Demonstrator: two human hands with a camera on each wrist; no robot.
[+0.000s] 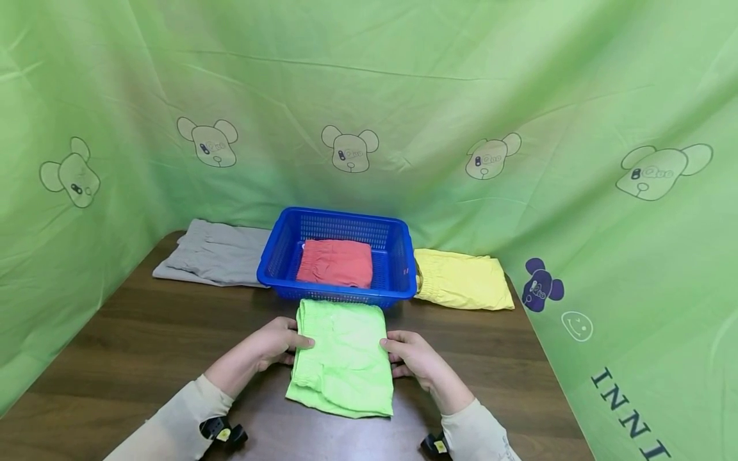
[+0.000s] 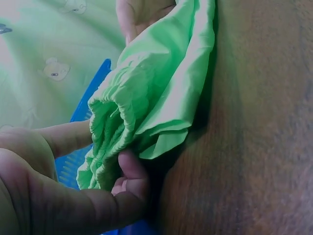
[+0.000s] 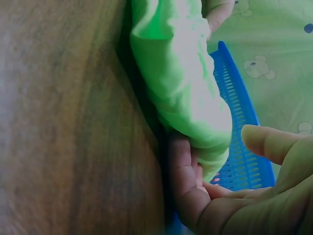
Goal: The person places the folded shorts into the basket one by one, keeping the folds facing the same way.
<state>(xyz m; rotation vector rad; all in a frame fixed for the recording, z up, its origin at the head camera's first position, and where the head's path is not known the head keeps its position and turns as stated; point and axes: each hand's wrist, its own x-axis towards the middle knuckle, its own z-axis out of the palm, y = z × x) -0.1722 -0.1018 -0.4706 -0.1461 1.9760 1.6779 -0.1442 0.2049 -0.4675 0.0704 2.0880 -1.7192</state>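
Folded bright green shorts [image 1: 346, 358] lie in front of the basket, their gathered elastic waistband [image 2: 105, 132] facing the left hand. My left hand [image 1: 278, 342] grips that side, thumb over the top and fingers tucked low beside the fabric. At the opposite, smooth folded side, my right hand [image 1: 412, 358] holds the edge between a raised thumb [image 3: 264, 142] and fingers [image 3: 183, 171] that reach beneath the cloth. The fingertips under the shorts are partly hidden. In the right wrist view the shorts [image 3: 190, 93] sag over the fingers.
Just behind the shorts stands a blue plastic basket [image 1: 394, 294] with a folded red garment [image 1: 337, 262] inside. Folded grey cloth [image 1: 221, 253] lies left of it, a folded yellow garment [image 1: 464, 280] right. A green printed curtain [image 1: 415, 96] surrounds the wooden table [image 1: 144, 358].
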